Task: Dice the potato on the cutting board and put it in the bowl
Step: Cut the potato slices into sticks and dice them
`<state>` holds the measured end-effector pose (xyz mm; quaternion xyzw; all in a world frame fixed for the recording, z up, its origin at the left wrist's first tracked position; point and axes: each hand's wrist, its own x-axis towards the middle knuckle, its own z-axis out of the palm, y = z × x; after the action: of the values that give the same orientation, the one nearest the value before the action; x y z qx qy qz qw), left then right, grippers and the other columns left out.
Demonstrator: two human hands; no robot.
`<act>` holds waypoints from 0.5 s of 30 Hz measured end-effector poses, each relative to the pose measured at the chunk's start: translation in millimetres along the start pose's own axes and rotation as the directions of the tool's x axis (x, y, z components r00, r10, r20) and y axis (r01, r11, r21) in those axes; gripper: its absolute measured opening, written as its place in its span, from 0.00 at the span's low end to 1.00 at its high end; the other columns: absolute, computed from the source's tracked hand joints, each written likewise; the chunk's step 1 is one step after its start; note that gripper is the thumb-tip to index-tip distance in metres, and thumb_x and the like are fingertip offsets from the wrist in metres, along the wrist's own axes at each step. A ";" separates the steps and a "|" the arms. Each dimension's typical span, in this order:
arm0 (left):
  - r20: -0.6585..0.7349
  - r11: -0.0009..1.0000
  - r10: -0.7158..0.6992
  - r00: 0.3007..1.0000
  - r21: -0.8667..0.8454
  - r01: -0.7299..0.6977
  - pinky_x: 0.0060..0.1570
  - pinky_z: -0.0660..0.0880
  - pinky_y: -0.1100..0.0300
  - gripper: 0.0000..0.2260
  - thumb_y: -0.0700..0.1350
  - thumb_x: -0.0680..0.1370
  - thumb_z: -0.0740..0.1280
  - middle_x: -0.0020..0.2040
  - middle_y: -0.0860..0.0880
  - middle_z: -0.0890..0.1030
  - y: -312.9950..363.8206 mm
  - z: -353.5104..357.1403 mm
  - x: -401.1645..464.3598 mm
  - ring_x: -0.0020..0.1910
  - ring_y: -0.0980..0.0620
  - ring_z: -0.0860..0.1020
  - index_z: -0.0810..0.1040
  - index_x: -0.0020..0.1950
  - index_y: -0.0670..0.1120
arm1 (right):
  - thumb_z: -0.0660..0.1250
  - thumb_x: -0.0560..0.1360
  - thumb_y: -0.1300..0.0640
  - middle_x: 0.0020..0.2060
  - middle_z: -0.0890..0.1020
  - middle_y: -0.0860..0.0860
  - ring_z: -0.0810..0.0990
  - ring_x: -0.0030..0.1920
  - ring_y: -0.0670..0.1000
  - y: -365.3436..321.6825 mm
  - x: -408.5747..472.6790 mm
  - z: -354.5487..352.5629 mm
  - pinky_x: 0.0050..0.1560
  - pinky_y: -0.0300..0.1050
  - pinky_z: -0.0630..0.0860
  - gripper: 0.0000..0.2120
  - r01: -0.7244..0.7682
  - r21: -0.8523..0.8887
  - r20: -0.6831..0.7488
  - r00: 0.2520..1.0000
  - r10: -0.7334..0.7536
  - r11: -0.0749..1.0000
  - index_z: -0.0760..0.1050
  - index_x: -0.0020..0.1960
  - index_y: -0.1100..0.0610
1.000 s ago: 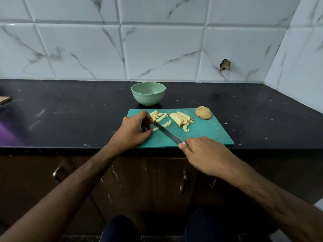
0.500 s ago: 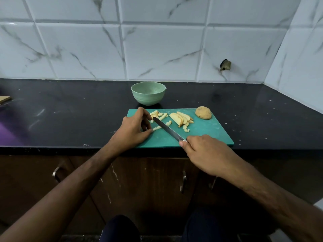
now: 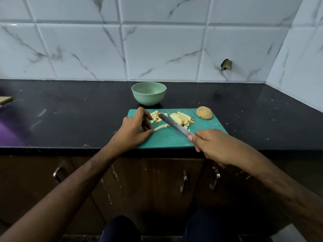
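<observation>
Now, seen from the head camera, a flat teal plastic cutting board lies at the near edge of a glossy black stone counter, speckled with pale flecks. Just behind the board stands a round, pale green bowl with faint ridges on its wall; nothing shows inside it. On the board's far right corner sits a rough-skinned, rounded piece of potato, uncut. Toward the board's middle lies a fan of thin curved potato slices, and left of those a loose heap of short sticks and small dice. One pale potato strip lies apart, nearer the board's front.

The left hand rests on the board's left end, fingers curled, thumb and fingertips pinching the near end of that strip. The right hand, at the board's front right, is clenched round the handle of a knife, handle hidden in the fist. Its slim, dull metal blade slants up-left across the board, tip beside the diced heap.

Against half a second ago, the blade has swung away from the left hand's fingers toward the heap, and the strip is now exposed along its length. Potato, slices and bowl have not moved.

Behind the counter rise white marble-veined tiles; below the board are brown cabinet doors with metal handles.
</observation>
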<state>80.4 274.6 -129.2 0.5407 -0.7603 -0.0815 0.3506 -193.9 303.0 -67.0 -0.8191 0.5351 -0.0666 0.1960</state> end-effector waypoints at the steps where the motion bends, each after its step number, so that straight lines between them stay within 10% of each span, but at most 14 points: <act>1: 0.011 1.000 0.001 1.000 0.010 -0.001 0.57 0.77 0.48 0.18 0.42 0.76 0.75 0.45 0.57 0.82 -0.7 0.3 -0.3 0.46 0.62 0.80 0.67 0.57 0.54 | 0.53 0.86 0.44 0.30 0.76 0.48 0.73 0.21 0.42 2.4 0.7 -3.7 0.26 0.35 0.71 0.21 -0.011 0.024 0.012 1.000 0.011 1.000 0.75 0.45 0.56; 8: 0.047 0.994 0.011 0.999 0.107 -0.016 0.59 0.65 0.54 0.15 0.44 0.79 0.71 0.49 0.60 0.80 -3.0 1.9 1.8 0.52 0.63 0.77 0.70 0.61 0.56 | 0.54 0.86 0.44 0.25 0.73 0.48 0.70 0.21 0.46 31.4 17.8 -11.8 0.23 0.39 0.70 0.21 0.022 0.240 -0.063 0.998 -0.007 0.970 0.75 0.44 0.57; 15: 0.134 0.805 0.282 0.950 0.506 -0.311 0.56 0.66 0.49 0.10 0.50 0.81 0.58 0.57 0.54 0.78 5.1 -1.5 11.6 0.56 0.52 0.77 0.73 0.61 0.52 | 0.54 0.86 0.46 0.23 0.66 0.51 0.62 0.19 0.49 61.2 71.9 -3.9 0.22 0.38 0.61 0.21 0.169 0.733 -0.287 0.955 0.075 0.659 0.71 0.41 0.57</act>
<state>75.4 266.8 -120.4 0.4875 -0.8375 0.1692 0.1795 -217.1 215.7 -94.7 -0.6592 0.4611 -0.4067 0.4329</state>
